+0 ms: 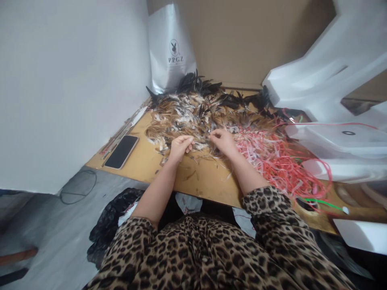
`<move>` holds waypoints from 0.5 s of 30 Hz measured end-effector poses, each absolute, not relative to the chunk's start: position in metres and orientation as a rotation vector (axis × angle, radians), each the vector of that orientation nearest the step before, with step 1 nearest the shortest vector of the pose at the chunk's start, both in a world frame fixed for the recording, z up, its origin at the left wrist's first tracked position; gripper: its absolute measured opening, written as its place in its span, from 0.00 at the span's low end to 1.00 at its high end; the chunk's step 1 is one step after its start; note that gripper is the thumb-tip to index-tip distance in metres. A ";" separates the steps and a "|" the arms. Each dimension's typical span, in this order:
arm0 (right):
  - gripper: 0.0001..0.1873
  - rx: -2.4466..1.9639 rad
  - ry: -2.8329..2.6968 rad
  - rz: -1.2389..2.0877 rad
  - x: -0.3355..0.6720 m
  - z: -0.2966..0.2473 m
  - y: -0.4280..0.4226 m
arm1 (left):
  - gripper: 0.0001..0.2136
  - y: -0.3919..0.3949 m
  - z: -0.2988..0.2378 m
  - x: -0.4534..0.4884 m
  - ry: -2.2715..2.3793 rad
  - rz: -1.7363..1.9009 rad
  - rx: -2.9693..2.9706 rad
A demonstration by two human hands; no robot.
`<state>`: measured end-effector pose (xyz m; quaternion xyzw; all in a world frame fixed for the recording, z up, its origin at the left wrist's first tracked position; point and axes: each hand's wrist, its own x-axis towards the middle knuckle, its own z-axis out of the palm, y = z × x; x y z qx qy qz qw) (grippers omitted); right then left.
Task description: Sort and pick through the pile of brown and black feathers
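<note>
A heap of brown, white and black feathers [196, 110] covers the back of a wooden table [142, 161]. My left hand [180, 147] rests at the heap's front edge, fingers curled in a pinch on some feathers. My right hand [223, 141] is just to its right, fingers also closed on feathers at the edge of the heap. A few loose feathers lie on the table in front of both hands. Both forearms reach out from leopard-print sleeves.
A tangle of pink and red strips and cords [272, 159] lies right of the feathers. A black phone [121, 151] lies at the table's left. A white bag [172, 48] stands at the back, white foam pieces [335, 96] at right. A black bag [111, 221] sits below the table.
</note>
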<state>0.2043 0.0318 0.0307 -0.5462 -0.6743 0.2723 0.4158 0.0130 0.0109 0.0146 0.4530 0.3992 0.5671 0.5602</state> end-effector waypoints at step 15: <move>0.12 -0.781 -1.096 1.736 0.167 0.032 0.007 | 0.13 0.003 0.016 0.010 0.602 0.855 0.858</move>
